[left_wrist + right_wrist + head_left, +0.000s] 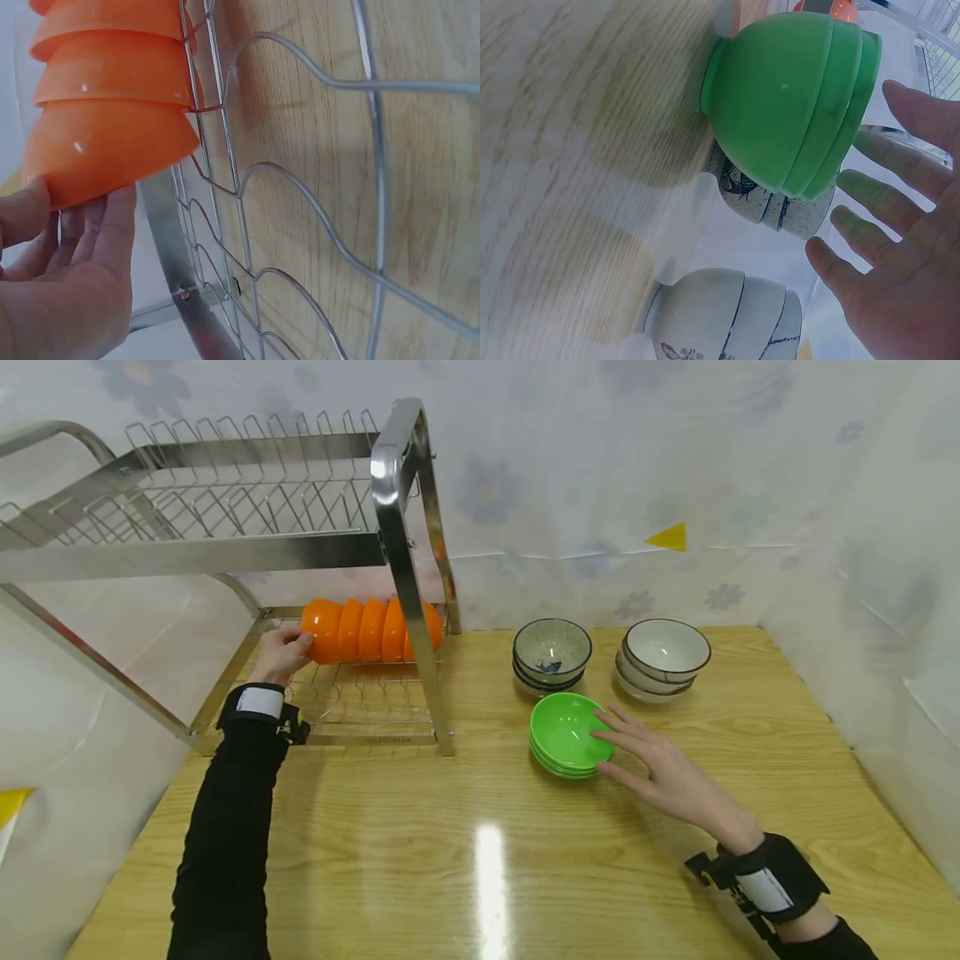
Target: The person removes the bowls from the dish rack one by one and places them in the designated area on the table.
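Observation:
Orange bowls (372,631) stand on edge in a row on the rack's lower shelf. My left hand (281,653) is at the row's left end, gripping the outermost orange bowl (112,146) with its thumb on one side and fingers on the other. On the table sits a stack of green bowls (567,732), nested and upright. Beside it my right hand (667,772) is spread, its fingertips overlapping the stack's right rim in the head view. In the right wrist view the fingers (885,196) are extended near the green rims, with nothing in the palm.
A two-tier metal dish rack (195,556) stands at the left, its upper tier over the left hand. Behind the green stack are speckled bowls (552,652) with dark rims. White bowls (666,652) are stacked to their right. A patterned curtain (570,468) hangs behind the wooden table (390,843).

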`<state>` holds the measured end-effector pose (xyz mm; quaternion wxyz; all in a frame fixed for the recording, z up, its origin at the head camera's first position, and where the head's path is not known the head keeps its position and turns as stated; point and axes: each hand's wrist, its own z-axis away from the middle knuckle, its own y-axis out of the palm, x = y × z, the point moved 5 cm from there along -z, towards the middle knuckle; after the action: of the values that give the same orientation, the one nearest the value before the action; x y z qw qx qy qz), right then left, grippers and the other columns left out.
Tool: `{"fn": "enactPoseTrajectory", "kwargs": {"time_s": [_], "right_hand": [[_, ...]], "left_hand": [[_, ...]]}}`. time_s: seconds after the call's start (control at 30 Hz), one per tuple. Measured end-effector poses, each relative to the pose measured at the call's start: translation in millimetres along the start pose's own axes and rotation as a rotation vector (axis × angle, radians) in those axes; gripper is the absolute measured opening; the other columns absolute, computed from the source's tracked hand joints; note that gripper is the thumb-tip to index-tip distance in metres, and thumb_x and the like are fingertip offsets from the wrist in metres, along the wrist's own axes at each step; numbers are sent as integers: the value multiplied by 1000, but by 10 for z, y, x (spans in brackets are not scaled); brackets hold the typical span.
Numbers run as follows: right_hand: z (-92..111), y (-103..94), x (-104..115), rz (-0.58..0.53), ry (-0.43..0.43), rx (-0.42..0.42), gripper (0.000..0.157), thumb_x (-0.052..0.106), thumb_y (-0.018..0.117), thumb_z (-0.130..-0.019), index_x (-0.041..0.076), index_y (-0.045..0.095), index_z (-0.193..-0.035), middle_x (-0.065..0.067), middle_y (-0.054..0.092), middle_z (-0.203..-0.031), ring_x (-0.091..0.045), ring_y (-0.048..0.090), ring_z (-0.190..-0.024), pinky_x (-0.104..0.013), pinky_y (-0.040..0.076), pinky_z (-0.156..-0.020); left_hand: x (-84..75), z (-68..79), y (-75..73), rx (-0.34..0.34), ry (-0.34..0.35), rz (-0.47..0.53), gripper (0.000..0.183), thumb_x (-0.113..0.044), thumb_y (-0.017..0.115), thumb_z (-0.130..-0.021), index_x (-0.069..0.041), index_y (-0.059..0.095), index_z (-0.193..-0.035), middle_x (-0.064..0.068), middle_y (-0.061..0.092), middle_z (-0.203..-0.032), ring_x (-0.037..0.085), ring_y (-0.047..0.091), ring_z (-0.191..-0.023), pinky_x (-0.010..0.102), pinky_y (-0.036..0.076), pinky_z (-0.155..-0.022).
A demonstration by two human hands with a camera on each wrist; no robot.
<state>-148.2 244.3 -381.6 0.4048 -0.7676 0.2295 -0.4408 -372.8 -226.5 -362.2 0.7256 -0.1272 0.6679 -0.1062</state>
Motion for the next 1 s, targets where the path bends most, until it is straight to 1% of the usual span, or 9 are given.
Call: {"fn": "enactPoseTrajectory", "kwargs": {"time_s": [0.13, 0.23, 0.33, 0.4, 0.53, 0.67, 0.77, 0.83, 1.0], "right_hand": [[0, -2, 3, 1, -5, -3, 46, 18, 69, -88, 0, 58, -130, -22, 38, -147, -40, 26, -136, -69, 29, -100], [-3, -1, 9, 8, -13, -5, 46, 18, 68, -89, 0, 58, -129, -22, 39, -147, -40, 27, -136, -68, 30, -100], [-7, 1, 15, 10, -16, -5, 46, 19, 68, -89, 0, 58, -129, -21, 40, -146, -40, 27, -136, -68, 31, -100], [-7, 3, 16, 10, -14, -4, 46, 20, 68, -89, 0, 58, -129, -21, 40, -146, -40, 27, -136, -68, 31, -100], [-5, 11, 9, 9, -8, 0, 46, 22, 67, -90, 1, 58, -129, -20, 40, -147, -39, 27, -136, -68, 31, -100], [-2, 17, 0, 6, -9, -3, 45, 22, 67, -90, 0, 58, -129, -21, 39, -147, -39, 27, -136, -68, 30, -101], [0, 14, -4, 1, -9, -11, 45, 21, 67, -90, 0, 59, -129, -21, 38, -147, -39, 26, -136, -68, 29, -101], [1, 13, -5, -3, -10, -14, 45, 20, 67, -90, 0, 58, -129, -21, 38, -147, -39, 26, -137, -68, 28, -101], [9, 9, -11, -3, -12, -15, 45, 21, 66, -90, 0, 58, -130, -21, 38, -148, -39, 26, -137, -68, 29, -101]], "left_hand": [[-7, 44, -67, -13, -28, 175, 46, -11, 39, -103, 11, 33, -143, 20, 39, -130, 34, 37, -128, 45, 32, -106], [-15, 95, -112, -39, -30, 216, 50, -15, 41, -103, 9, 29, -145, 25, 36, -138, 31, 38, -127, 42, 32, -107], [-25, 146, -149, -87, -18, 175, 49, -18, 41, -103, 8, 33, -143, 26, 35, -142, 31, 41, -126, 40, 35, -105], [-38, 172, -168, -128, -4, 114, 48, -20, 40, -103, 9, 36, -141, 27, 39, -141, 32, 43, -126, 39, 38, -104], [-73, 234, -197, -206, 17, 19, 46, -23, 41, -103, 6, 41, -139, 22, 48, -133, 29, 48, -122, 38, 43, -102], [-118, 355, -232, -261, 49, 23, 45, -23, 43, -102, 4, 44, -139, 14, 52, -123, 26, 51, -117, 35, 45, -100], [-169, 483, -238, -267, 101, 31, 43, -21, 44, -102, 6, 47, -135, 13, 53, -119, 26, 54, -114, 31, 47, -95], [-197, 581, -235, -264, 139, 15, 42, -20, 45, -102, 8, 49, -132, 12, 53, -117, 23, 56, -109, 24, 50, -91], [-258, 824, -209, -234, 239, -52, 40, -18, 47, -101, 12, 51, -127, 11, 57, -111, 6, 58, -91, 9, 52, -76]]}}
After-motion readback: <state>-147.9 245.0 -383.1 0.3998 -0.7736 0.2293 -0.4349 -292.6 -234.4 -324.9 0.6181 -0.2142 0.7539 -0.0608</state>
